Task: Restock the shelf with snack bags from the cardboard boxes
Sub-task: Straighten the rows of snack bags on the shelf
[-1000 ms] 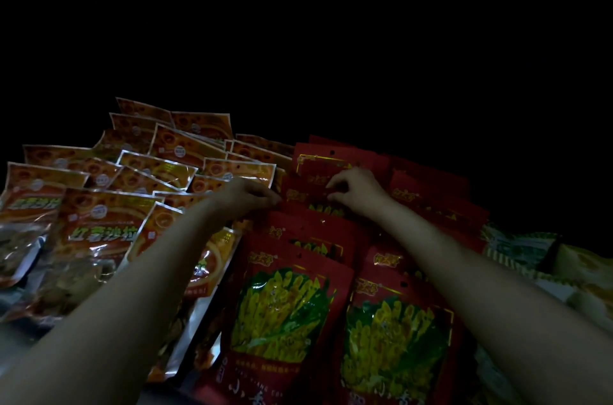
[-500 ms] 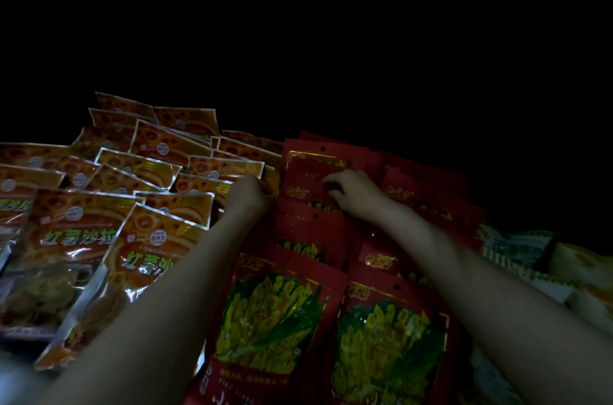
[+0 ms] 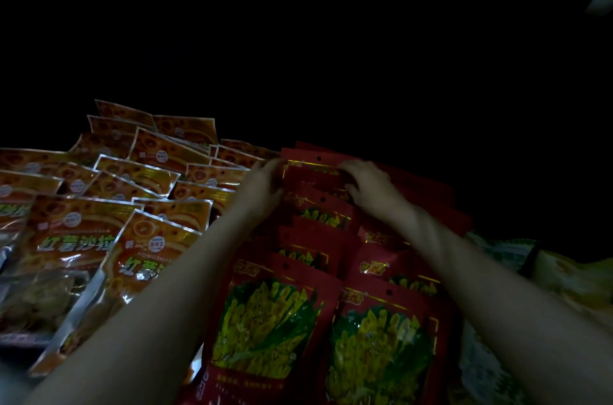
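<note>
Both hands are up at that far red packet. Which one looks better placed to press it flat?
Probably the right hand: it lies on top of the rear red bag, fingers over its face. The left hand only touches that bag's left edge, beside the orange bags.

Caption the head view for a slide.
Both hands set a red snack bag behind rows of red and orange bags.
</note>
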